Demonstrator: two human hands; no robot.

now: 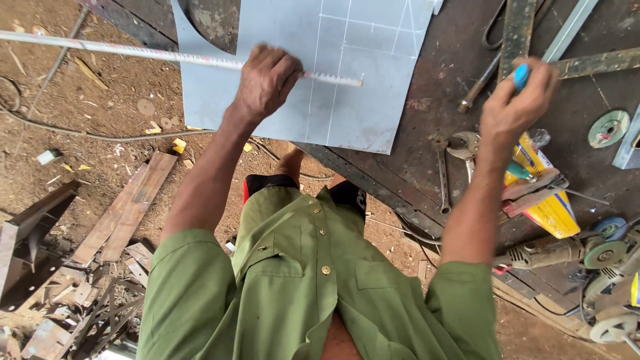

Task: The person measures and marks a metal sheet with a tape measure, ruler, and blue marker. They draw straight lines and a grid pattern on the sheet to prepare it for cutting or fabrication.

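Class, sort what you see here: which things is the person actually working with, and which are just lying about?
In use:
left hand pressing the ruler
metal sheet
right hand holding a blue marker

Lying about:
wrench
angle grinder
cutting disc
yellow packet
scrap metal
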